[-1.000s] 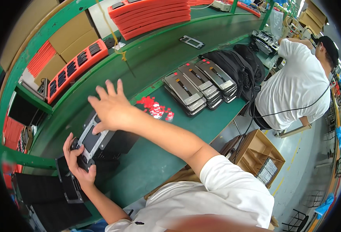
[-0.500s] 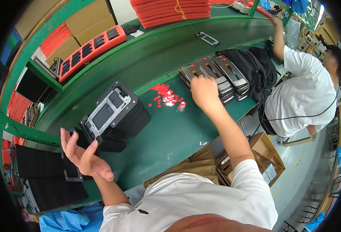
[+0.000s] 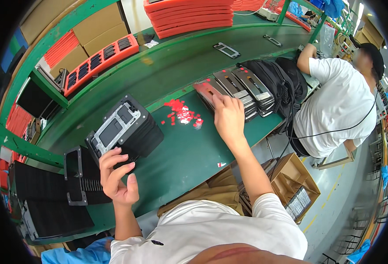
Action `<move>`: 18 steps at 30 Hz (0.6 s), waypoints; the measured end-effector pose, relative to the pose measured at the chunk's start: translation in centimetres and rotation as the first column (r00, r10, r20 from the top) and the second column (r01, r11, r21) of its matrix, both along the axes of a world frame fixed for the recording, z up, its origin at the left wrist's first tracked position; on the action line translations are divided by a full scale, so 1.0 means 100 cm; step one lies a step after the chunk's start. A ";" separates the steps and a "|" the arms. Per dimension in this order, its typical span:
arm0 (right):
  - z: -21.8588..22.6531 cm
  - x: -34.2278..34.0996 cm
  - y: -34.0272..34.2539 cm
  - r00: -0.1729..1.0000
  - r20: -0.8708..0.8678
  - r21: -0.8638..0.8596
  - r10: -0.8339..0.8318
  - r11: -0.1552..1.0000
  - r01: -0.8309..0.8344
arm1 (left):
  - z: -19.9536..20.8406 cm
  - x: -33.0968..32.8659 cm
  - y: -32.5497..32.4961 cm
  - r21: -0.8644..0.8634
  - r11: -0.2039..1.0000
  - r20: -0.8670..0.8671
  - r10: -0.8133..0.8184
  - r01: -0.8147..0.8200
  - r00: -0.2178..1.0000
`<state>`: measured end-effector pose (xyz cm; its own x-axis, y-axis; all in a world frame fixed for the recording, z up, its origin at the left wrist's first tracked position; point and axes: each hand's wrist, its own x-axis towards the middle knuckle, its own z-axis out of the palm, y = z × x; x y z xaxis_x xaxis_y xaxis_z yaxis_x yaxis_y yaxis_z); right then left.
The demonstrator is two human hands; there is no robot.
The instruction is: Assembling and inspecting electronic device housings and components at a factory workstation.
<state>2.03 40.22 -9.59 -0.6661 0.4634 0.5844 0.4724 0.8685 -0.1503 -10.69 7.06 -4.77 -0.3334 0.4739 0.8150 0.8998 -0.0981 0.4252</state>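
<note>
My right hand [image 3: 229, 118] pinches the near edge of a flat grey panel [image 3: 206, 89], phone-sized, on the leftmost of several stacks. The panel has a reddish sheen. More such panels [image 3: 252, 83], with small red tabs at their far ends, are stacked just to the right. Beside a tall stack of black frames [image 3: 145, 136], my left hand [image 3: 120, 178] is raised with fingers bent and apart, holding nothing. A silver phone-shaped housing [image 3: 116, 125] sits in the top frame. Small red pieces [image 3: 183, 113] lie scattered on the green bench between my hands.
Black fixture stacks [image 3: 48, 198] stand at far left. Two thin frames [image 3: 227, 50] lie on the green belt beyond the bench. A black bag [image 3: 282, 81] sits right of the panels. A co-worker [image 3: 335, 97] sits farther right. An open carton [image 3: 297, 185] is below the bench edge.
My left hand has swung right toward the black frames, its fingers curling. My right fingers have come onto the leftmost panel, now reddish. A second thin frame shows on the belt.
</note>
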 end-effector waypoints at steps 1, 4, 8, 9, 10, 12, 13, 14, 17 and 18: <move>0.002 0.002 -0.003 1.000 -0.002 -0.002 -0.003 1.000 0.003 | -0.003 0.000 0.000 -0.027 0.999 0.054 -0.026 0.028 0.998; 0.030 -0.001 -0.037 0.838 -0.486 0.023 0.249 0.962 -0.273 | -0.012 0.028 0.013 0.080 0.984 0.636 -0.171 0.157 0.752; 0.046 0.023 -0.128 0.541 -0.454 0.042 0.708 0.623 -0.781 | -0.030 0.046 0.056 0.377 0.822 0.658 -0.561 0.426 0.502; 0.049 0.021 -0.134 0.515 -0.465 0.034 0.720 0.596 -0.802 | -0.035 0.045 0.058 0.364 0.842 0.665 -0.534 0.397 0.522; 0.051 0.022 -0.137 0.475 -0.506 -0.057 0.720 0.522 -0.851 | -0.038 0.043 0.057 0.326 0.827 0.719 -0.531 0.457 0.449; 0.053 0.021 -0.138 0.423 -0.573 -0.221 0.702 0.365 -0.904 | -0.048 0.046 0.055 0.295 0.810 0.770 -0.516 0.508 0.376; 0.052 0.019 -0.139 0.416 -0.576 -0.223 0.704 0.354 -0.908 | -0.052 0.049 0.056 0.195 0.854 0.740 -0.451 0.482 0.499; 0.052 0.016 -0.139 0.413 -0.736 -0.350 0.536 0.221 -0.910 | -0.057 0.053 0.055 0.097 0.890 0.695 -0.381 0.445 0.610; 0.047 0.013 -0.144 0.470 -0.877 -0.479 0.103 -0.103 -0.871 | -0.060 0.059 0.047 -0.129 0.938 0.472 -0.226 0.321 0.852; 0.038 0.012 -0.147 0.461 -0.882 -0.471 0.094 -0.148 -0.870 | -0.061 0.057 0.046 -0.236 0.947 0.272 -0.149 0.216 0.951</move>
<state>3.19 25.54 -5.76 -0.8126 0.4441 0.3775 -0.5113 -0.2319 -0.8275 -5.01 11.62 -10.83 -0.3960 0.7293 0.5580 0.7395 -0.1069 0.6646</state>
